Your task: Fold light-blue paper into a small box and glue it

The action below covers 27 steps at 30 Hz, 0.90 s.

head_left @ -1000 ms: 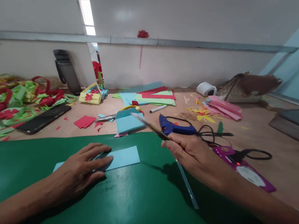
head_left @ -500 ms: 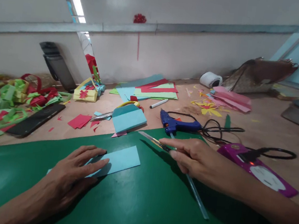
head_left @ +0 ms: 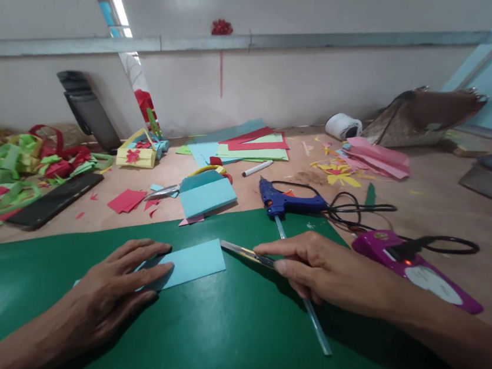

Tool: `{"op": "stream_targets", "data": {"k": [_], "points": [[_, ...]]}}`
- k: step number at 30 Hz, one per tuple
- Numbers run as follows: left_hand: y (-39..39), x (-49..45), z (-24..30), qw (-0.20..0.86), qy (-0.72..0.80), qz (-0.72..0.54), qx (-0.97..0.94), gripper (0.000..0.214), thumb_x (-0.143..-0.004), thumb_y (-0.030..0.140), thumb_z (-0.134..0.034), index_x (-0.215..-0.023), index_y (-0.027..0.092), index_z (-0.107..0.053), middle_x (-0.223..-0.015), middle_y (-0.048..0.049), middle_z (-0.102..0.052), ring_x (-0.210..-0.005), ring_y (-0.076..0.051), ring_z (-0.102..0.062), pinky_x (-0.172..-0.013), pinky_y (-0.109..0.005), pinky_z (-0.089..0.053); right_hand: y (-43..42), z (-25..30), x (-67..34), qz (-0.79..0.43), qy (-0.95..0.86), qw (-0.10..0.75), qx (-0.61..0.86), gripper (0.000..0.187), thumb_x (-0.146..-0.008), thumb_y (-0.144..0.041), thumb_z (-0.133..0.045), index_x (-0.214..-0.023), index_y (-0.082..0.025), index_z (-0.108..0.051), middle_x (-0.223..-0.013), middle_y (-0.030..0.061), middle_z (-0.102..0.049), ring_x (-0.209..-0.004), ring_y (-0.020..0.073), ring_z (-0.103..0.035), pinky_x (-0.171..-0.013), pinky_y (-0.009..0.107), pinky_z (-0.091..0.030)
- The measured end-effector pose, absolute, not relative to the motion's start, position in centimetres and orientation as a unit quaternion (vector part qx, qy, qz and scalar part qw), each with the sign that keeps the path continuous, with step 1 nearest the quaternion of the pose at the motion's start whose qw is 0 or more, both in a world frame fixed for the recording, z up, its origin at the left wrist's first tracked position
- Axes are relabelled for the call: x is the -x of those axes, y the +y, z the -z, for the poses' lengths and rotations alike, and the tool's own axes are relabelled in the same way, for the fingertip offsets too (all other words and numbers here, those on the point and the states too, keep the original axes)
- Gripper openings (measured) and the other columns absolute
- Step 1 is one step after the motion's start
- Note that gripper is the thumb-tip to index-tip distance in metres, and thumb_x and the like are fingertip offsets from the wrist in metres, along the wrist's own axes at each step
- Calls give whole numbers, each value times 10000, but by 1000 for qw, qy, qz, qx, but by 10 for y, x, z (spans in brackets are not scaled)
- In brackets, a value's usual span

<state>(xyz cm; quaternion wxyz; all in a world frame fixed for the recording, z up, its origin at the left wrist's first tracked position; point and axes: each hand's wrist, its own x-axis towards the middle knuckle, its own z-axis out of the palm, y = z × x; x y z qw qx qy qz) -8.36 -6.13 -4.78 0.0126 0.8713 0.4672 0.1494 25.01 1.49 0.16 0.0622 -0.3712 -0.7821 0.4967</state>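
Note:
Under the fingers of my left hand a folded light-blue paper lies flat on a green mat. Those fingers are stretched out and press on its left part, which they partly hide. My right hand is closed round a utility knife with its blade out. The blade's tip is at the paper's upper right corner. Beneath the right hand runs a clear glue stick, its upper end in a blue glue gun beyond the mat's far edge.
Behind the mat lie scissors, another folded blue paper, a white marker and paper sheets. A phone rests at left beside heaped paper pieces. A purple power strip with a black cord is at right.
My right hand has lowered the utility knife, bringing its blade tip from above the paper to the paper's upper right corner. My left hand stays on the paper. The view has shifted slightly.

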Motion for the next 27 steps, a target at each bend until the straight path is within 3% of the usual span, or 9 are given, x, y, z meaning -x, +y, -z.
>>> {"op": "stream_targets", "data": {"k": [7, 13, 18, 22, 27], "points": [[-61, 82, 46, 49, 474, -139, -868, 354, -893, 290, -442, -1235, 344, -513, -1380, -16, -434, -1264, -287, -358, -975, -499, -407, 14, -6, -250, -505, -788, 13, 352, 292, -876, -232, -393, -1021, -182, -642, -580, -41, -471, -496, 72, -429, -446, 156, -321], [-60, 84, 45, 51, 482, -79, -871, 399, -905, 304, -420, -1302, 341, -445, -1453, -8, -327, -1330, -287, -269, -1011, -511, -372, 13, -4, -252, -387, -839, 10, 382, 240, -755, -316, -606, -971, -230, -666, -580, -54, -429, -502, 74, -360, -424, 183, -209], [-57, 83, 45, 33, 486, -70, -871, 403, -911, 293, -405, -1312, 330, -434, -1461, -6, -311, -1335, -283, -266, -1021, -500, -367, 14, -7, -250, -376, -848, 11, 373, 233, -842, -316, -473, -895, -218, -678, -571, -50, -405, -504, 83, -343, -445, 192, -229], [-54, 76, 46, 29, 487, -73, -870, 398, -915, 271, -387, -1307, 304, -442, -1451, -20, -332, -1330, -278, -282, -1037, -514, -334, 15, -11, -248, -394, -849, 19, 353, 273, -859, -305, -437, -955, -196, -668, -590, -40, -467, -510, 85, -392, -465, 187, -269], [-48, 64, 38, 88, 436, -53, -894, 521, -886, 110, -311, -1374, 294, -322, -1474, -20, -275, -1368, -251, -183, -1075, -558, -209, 17, -13, -246, -419, -834, 19, 359, 277, -848, -297, -454, -980, -186, -671, -578, -41, -490, -492, 75, -400, -458, 174, -283]]}}
